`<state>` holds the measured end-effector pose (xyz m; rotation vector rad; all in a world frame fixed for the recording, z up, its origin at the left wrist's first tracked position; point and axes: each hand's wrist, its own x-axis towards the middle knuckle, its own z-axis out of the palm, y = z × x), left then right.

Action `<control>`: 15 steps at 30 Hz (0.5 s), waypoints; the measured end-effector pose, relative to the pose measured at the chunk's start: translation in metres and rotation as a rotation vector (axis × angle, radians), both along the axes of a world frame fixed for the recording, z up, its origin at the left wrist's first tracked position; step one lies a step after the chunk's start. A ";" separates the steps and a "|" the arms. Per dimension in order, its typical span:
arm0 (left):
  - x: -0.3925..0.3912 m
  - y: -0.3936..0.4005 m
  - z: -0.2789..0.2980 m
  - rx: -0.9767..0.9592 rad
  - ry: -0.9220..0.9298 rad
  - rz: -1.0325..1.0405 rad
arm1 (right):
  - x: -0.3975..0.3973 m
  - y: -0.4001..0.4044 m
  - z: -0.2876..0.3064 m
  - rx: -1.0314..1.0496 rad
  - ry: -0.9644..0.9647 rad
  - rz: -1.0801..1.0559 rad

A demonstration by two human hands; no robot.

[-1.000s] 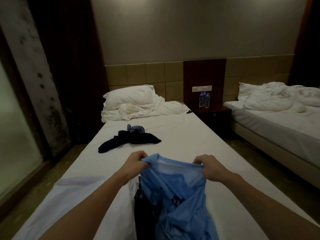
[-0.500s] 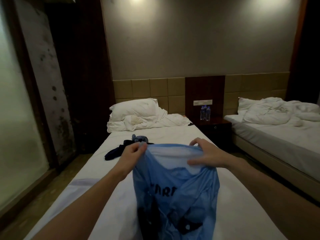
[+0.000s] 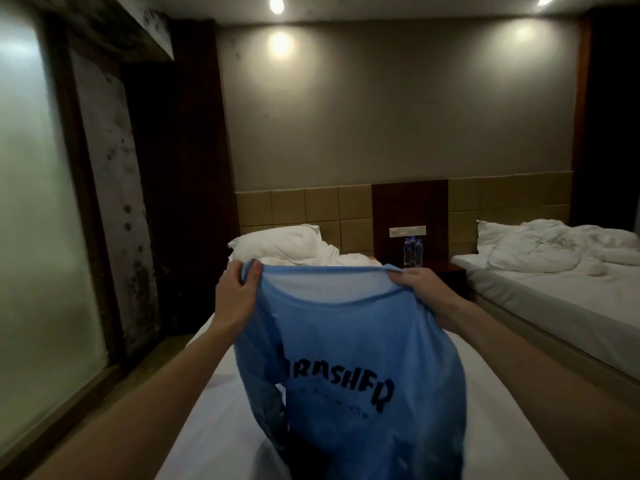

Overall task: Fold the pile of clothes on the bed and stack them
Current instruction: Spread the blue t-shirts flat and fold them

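A light blue T-shirt (image 3: 349,341) with black lettering hangs in the air over the white bed (image 3: 207,403). My left hand (image 3: 237,296) pinches its top edge at the left. My right hand (image 3: 424,285) grips the same edge at the right, so the neckline is stretched between them. The shirt's lower part droops toward the mattress, where a dark garment (image 3: 304,455) shows beneath it. The shirt hides the other clothes farther up the bed.
A white pillow (image 3: 277,242) and rumpled sheet lie at the head of the bed. Two water bottles (image 3: 413,251) stand on a dark nightstand (image 3: 446,271). A second bed (image 3: 554,296) is at the right, a frosted glass wall (image 3: 38,237) at the left.
Both hands have lifted the blue shirt higher and spread it wider, showing the printed lettering. The view has tilted up, and the shirt now covers the dark clothes on the bed.
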<state>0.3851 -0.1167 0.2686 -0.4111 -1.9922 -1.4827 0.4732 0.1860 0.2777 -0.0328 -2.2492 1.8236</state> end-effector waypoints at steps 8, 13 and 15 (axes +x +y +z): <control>0.033 -0.013 0.039 -0.305 0.284 0.229 | 0.044 0.023 0.049 0.399 0.261 -0.018; 0.053 -0.023 0.077 -0.290 0.385 0.275 | 0.059 0.026 0.079 0.335 0.610 -0.274; 0.060 -0.025 0.093 -0.312 0.484 0.340 | 0.060 0.028 0.093 0.327 0.699 -0.370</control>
